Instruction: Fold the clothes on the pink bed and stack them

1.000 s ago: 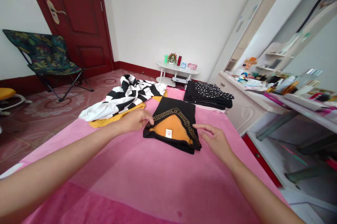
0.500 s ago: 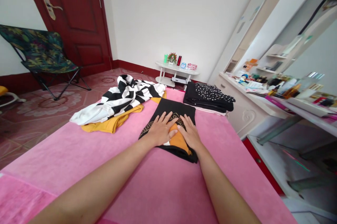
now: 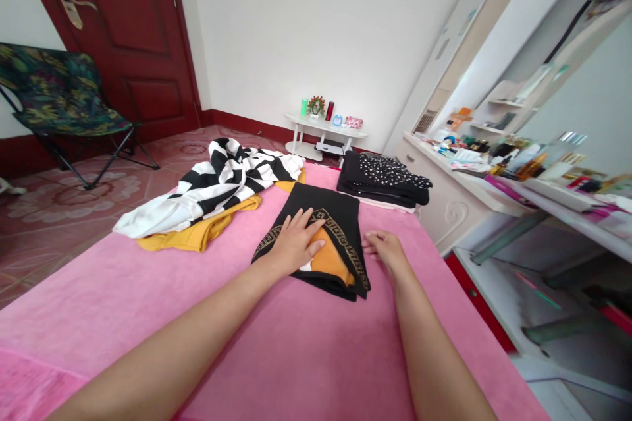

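Left hand [image 3: 292, 247] flat on folded black garment [image 3: 316, 236] — right hand [image 3: 386, 249] loose, just beside it

Both forearms are bare to the frame edge, with no sleeves, rings or watch on either hand

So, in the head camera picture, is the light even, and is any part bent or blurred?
Head view: soft, even daylight with faint shadows under the hands. The left hand lies flat on the folded black garment, both sharp; the right hand rests on the pink bed cover beside it. The wide lens bends the dresser and door near the edges. No strong glare.
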A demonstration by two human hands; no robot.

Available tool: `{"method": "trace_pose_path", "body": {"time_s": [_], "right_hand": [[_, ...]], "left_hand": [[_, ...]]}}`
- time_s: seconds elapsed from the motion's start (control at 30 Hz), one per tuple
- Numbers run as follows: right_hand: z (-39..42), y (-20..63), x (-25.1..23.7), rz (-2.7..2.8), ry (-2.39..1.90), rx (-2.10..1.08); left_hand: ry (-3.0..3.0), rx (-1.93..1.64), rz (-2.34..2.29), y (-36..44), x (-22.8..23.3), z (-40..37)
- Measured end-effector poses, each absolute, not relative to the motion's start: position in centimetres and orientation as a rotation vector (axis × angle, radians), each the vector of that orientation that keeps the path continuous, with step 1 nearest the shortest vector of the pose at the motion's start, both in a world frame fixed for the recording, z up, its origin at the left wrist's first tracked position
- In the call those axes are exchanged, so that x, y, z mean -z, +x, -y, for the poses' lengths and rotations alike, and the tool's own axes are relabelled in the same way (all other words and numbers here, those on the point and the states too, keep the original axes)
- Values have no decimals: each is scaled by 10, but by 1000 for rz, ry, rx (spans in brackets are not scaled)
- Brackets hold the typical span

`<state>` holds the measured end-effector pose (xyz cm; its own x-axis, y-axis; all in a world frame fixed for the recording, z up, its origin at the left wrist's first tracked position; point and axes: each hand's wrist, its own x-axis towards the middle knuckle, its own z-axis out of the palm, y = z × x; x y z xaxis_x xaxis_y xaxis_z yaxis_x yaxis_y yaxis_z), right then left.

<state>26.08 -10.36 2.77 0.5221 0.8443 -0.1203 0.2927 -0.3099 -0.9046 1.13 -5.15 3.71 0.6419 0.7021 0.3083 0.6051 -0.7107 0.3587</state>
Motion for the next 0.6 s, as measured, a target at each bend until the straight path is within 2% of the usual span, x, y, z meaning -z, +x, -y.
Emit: {"method": "trace_pose_path", "body": {"time_s": [0.1, 0.23, 0.37, 0.5, 0.6], "right_hand": [[109, 263, -36, 957, -1895, -936], [115, 257, -43, 988, -1914, -1066], [118, 253, -51, 1014, -1921, -1133], [121, 253, -63, 1078, -1929, -1128], [124, 253, -74, 1119, -1922, -1090]], "left_hand": [[2659, -783, -823, 19, -56, 80], [2730, -729, -490, 38, -60, 112], [2683, -708, -539, 48, -48, 113], [2392, -846, -631, 46, -43, 98], [2245, -813, -619, 43, -42, 88]]}}
